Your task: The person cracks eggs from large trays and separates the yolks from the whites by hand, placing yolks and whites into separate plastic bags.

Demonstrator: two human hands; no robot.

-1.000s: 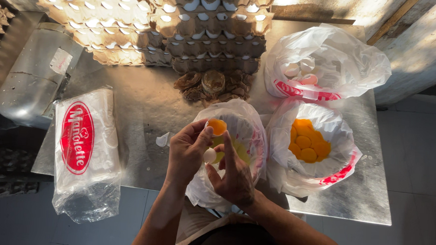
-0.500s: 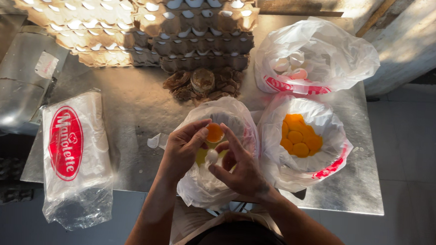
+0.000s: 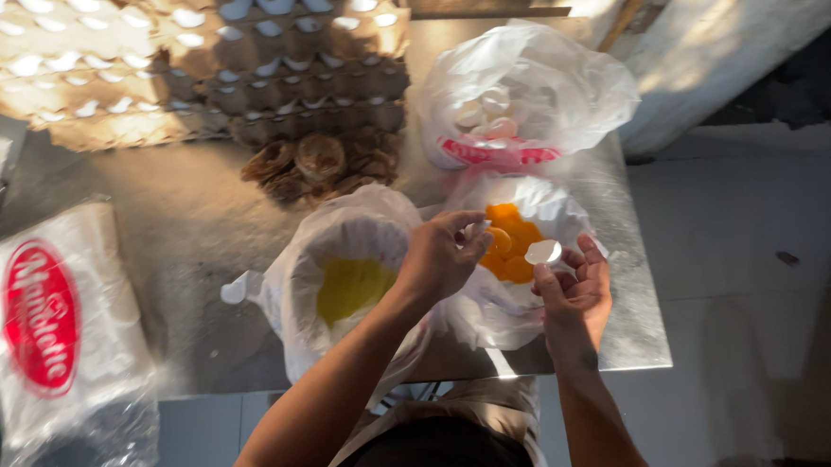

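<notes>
The steel bench (image 3: 198,232) is carrying stacked egg trays (image 3: 160,50) at the back and three bag-lined bowls in front, apparently one for each part of an egg. The shell bag (image 3: 527,97) is sitting farthest, the white bowl (image 3: 347,277) nearest left, and the yolk bowl (image 3: 519,239) right. Both hands are hovering over the yolk bowl: the left hand (image 3: 443,259) is gripping a shell half (image 3: 477,232) tipped above the yolks, and the right hand (image 3: 578,294) is pinching the other half (image 3: 542,252), just beside it.

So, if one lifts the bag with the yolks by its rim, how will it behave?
The bag with yolks is thin plastic, so it would likely sag and fold, not keep its shape. The orange yolks pooled inside probably make it bottom-heavy and sloshy. They look intact, so rough handling may break them.
</notes>
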